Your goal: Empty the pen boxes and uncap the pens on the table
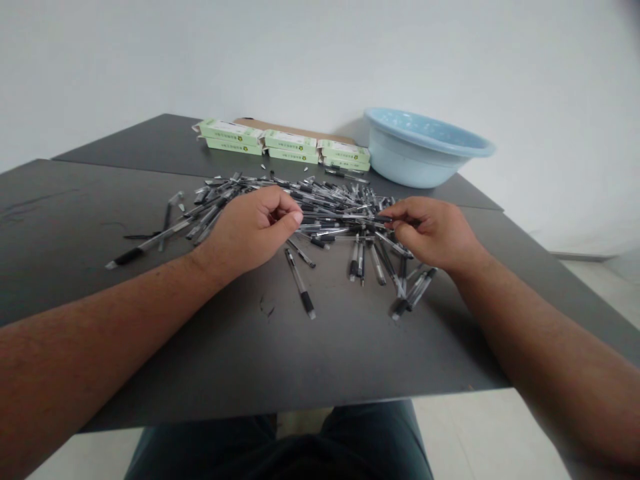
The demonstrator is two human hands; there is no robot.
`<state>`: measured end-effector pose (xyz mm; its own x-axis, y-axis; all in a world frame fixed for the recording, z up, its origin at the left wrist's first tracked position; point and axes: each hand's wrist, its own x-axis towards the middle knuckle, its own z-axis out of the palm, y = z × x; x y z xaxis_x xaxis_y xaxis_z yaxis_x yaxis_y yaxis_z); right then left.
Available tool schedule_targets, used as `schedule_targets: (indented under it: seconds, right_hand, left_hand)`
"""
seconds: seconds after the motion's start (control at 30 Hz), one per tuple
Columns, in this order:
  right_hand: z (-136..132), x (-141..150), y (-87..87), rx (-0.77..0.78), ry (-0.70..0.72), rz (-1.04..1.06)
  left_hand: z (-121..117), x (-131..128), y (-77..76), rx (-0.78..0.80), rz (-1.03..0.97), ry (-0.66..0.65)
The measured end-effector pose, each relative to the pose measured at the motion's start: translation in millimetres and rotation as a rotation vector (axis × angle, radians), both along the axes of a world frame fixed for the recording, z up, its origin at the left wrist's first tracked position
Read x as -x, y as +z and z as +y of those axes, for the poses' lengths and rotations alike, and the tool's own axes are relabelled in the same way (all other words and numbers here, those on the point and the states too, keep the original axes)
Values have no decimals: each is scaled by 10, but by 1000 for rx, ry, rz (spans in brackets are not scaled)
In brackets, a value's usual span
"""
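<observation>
- Pens (320, 196), heaped on desk (300, 360), between and around both hands.
- Left hand (253, 225): fingers curled; hold unclear.
- Right hand (435, 232): fingertips pinching one pen (383, 219).
- Step, seemingly: handling single pens; next move calls for light fingertip control.
- Basin (415, 157): behind heap.

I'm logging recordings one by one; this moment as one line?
left hand: at pen pile, hold unclear | right hand: pinching a pen | behind pile: green-white boxes, blue basin
</observation>
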<state>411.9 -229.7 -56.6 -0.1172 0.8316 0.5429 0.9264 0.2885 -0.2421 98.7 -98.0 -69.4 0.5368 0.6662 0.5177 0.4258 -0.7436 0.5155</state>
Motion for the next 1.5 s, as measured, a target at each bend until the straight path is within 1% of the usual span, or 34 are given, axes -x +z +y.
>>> schedule_targets:
  seconds: [0.13, 0.3, 0.4, 0.57, 0.73, 0.83, 0.97, 1.03, 1.23, 1.33, 1.5]
  right_hand:
    - [-9, 42, 24, -20, 37, -81]
    - [-24, 177, 41, -35, 139, -154]
    - [-43, 314, 11, -14, 175, -143]
    - [-74, 529, -65, 36, 192, -60]
    - [-82, 574, -78, 67, 213, -42]
    - [-82, 551, -75, 62, 205, -35]
    - [-86, 537, -78, 60, 192, -39]
    - [-88, 539, -82, 60, 193, -45]
    - [-91, 556, -68, 64, 189, -134]
    - [-100, 566, -48, 76, 175, -128]
    - [-110, 577, -26, 38, 150, -65]
  left_hand:
    - [-13, 0, -9, -19, 36, -43]
    - [-48, -18, -33, -61, 75, -130]
    - [-82, -40, -54, -101, 94, -169]
    - [-135, -74, -100, -156, 152, -241]
    - [-167, -80, -113, -144, 161, -301]
    - [-186, -72, -105, -92, 130, -303]
    - [-202, -61, -92, -43, 91, -267]
    - [-204, -60, -85, -47, 97, -269]
    - [-194, -67, -85, -126, 132, -277]
    - [-195, -67, -88, -116, 132, -276]
    - [-204, -66, -75, -72, 119, -260]
